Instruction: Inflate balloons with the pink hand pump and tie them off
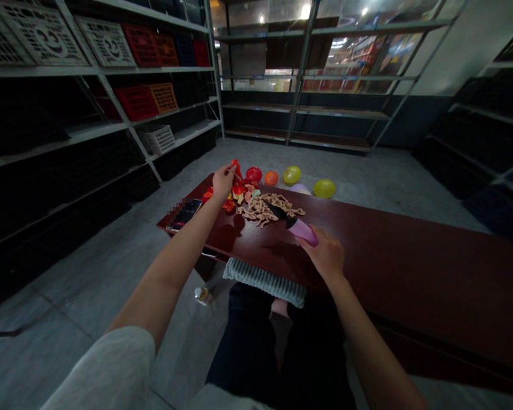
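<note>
My left hand is raised over the far left of the table, its fingers pinching a limp red balloon. Just below it lies a heap of uninflated balloons in red, orange, yellow and pale colours. My right hand is wrapped round a pink balloon pump with a black front end pointing left. That black end hangs over or rests against a tangle of beige, rope-like strands; I cannot tell which.
Inflated balloons sit beyond the dark red table. A phone lies at the table's left end. A ribbed grey cushion is by my lap, and a small jar stands on the floor. Shelves with crates line the left.
</note>
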Demonstrator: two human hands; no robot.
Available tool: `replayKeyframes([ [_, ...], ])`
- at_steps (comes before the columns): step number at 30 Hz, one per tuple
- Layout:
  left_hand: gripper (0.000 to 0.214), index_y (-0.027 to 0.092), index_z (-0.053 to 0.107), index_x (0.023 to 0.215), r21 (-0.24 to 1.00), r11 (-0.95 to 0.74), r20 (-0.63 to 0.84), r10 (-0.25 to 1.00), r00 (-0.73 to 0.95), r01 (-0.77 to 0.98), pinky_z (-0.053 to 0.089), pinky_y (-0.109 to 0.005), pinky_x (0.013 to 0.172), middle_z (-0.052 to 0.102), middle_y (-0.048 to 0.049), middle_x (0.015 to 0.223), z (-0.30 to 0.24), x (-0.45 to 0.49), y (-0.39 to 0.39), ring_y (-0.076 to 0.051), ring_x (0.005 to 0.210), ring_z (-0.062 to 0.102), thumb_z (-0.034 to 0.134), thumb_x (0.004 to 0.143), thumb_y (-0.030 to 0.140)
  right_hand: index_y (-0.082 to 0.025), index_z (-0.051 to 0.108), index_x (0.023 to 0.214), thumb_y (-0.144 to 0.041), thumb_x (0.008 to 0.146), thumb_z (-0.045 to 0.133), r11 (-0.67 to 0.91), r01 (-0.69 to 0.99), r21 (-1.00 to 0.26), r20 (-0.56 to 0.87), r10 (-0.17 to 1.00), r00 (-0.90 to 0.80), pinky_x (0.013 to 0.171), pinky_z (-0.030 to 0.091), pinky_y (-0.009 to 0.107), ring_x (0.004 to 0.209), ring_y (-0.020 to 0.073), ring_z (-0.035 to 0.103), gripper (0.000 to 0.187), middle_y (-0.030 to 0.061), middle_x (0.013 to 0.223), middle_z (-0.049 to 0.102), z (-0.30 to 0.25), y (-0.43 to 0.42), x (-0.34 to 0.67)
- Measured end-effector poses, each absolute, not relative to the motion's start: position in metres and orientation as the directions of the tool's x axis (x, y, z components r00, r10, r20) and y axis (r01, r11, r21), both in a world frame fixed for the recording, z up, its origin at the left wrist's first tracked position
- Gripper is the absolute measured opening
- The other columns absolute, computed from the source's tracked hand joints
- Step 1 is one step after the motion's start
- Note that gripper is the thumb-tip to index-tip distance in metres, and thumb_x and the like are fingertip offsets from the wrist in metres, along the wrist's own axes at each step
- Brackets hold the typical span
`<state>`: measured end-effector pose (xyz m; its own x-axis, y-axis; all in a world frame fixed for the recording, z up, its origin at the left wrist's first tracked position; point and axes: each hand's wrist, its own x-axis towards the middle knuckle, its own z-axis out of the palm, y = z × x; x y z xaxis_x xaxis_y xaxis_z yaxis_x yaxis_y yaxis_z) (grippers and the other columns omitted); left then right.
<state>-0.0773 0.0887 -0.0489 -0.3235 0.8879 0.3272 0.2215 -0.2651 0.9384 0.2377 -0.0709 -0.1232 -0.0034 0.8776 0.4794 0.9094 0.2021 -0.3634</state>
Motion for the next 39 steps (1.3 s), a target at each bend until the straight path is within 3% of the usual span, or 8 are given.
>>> replayKeyframes([
  [4,0.022,0.015,0.061,0.097,0.945,-0.205,0.173,0.975,-0.143,-0.255,0.052,-0.028,0.071,0.072,-0.0109,0.095,-0.033,-0.054,0.058,-0.018,0.078,0.07,0.054,0.091,0.034,-0.023,0.069,0.112,-0.061,0.077,0.061,0.11,0.675,-0.73,0.239,0.966,0.102,0.075,0.047,0.036,0.087,0.025,0.065,0.053,0.0072,0.101,0.073,-0.11,-0.073,0.237],
  [8,0.04,0.016,0.06,0.091,0.871,-0.001,0.027,0.999,0.046,-0.492,0.055,-0.031,0.076,0.071,-0.0152,0.11,-0.044,-0.021,0.023,-0.024,0.1,0.069,0.051,0.09,0.055,-0.016,0.07,0.096,-0.064,0.077,0.059,-0.042,0.293,-0.955,-0.019,0.997,0.081,0.067,0.051,0.036,0.075,0.0234,0.067,0.053,0.008,0.087,0.074,-0.106,-0.084,0.243],
  [11,0.041,0.016,0.062,0.09,0.799,0.132,-0.135,0.99,0.039,-0.587,0.055,-0.025,0.068,0.072,-0.0127,0.106,-0.068,0.007,0.01,-0.019,0.094,0.071,0.054,0.089,0.056,-0.018,0.068,0.091,-0.065,0.079,0.056,-0.228,-0.039,-0.973,-0.227,0.973,-0.047,0.058,0.053,0.033,0.062,0.0204,0.066,0.05,0.0089,0.081,0.073,-0.11,-0.094,0.253],
  [15,0.01,0.016,0.065,0.093,0.73,0.21,-0.239,0.97,0.045,-0.65,0.055,-0.017,0.067,0.073,-0.0069,0.097,-0.097,0.034,0.01,-0.011,0.082,0.071,0.067,0.085,0.019,-0.019,0.065,0.109,-0.064,0.083,0.053,-0.32,-0.286,-0.903,-0.273,0.943,-0.19,0.048,0.049,0.028,0.053,0.0162,0.061,0.053,0.0054,0.075,0.07,-0.122,-0.103,0.268],
  [17,0.014,0.015,0.066,0.095,0.711,0.215,-0.224,0.972,0.075,-0.67,0.056,-0.018,0.073,0.074,-0.0076,0.097,-0.102,0.04,0.013,-0.011,0.085,0.071,0.065,0.083,0.008,-0.021,0.061,0.118,-0.064,0.085,0.05,-0.325,-0.367,-0.872,-0.256,0.94,-0.224,0.046,0.048,0.026,0.051,0.0144,0.06,0.055,0.0031,0.073,0.069,-0.126,-0.103,0.274],
  [24,0.025,0.015,0.064,0.113,0.615,0.135,-0.109,0.99,0.085,-0.777,0.056,-0.023,0.084,0.074,-0.01,0.103,-0.069,0.046,0.02,-0.014,0.094,0.071,0.051,0.092,0.006,-0.018,0.062,0.094,-0.065,0.083,0.054,-0.269,-0.32,-0.908,-0.178,0.942,-0.286,0.045,0.048,0.026,0.05,0.0157,0.062,0.049,0.0061,0.072,0.07,-0.137,-0.103,0.273],
  [28,0.032,0.015,0.064,0.12,0.589,0.111,-0.083,0.994,0.077,-0.8,0.053,-0.022,0.09,0.071,-0.0119,0.113,-0.053,0.058,0.022,-0.014,0.102,0.069,0.052,0.092,0.006,-0.018,0.061,0.092,-0.064,0.084,0.053,-0.225,-0.271,-0.936,-0.131,0.936,-0.326,0.044,0.049,0.027,0.049,0.0164,0.063,0.047,0.0065,0.073,0.071,-0.141,-0.106,0.272],
  [39,0.017,0.012,0.069,0.102,0.67,0.01,0.042,0.998,0.051,-0.743,0.049,-0.025,0.097,0.071,-0.0109,0.114,-0.048,0.089,0.022,-0.017,0.11,0.066,0.059,0.089,0.01,-0.019,0.056,0.098,-0.061,0.084,0.056,-0.245,-0.287,-0.926,-0.124,0.916,-0.382,0.046,0.05,0.026,0.051,0.0154,0.063,0.045,0.0037,0.073,0.07,-0.142,-0.107,0.269],
])
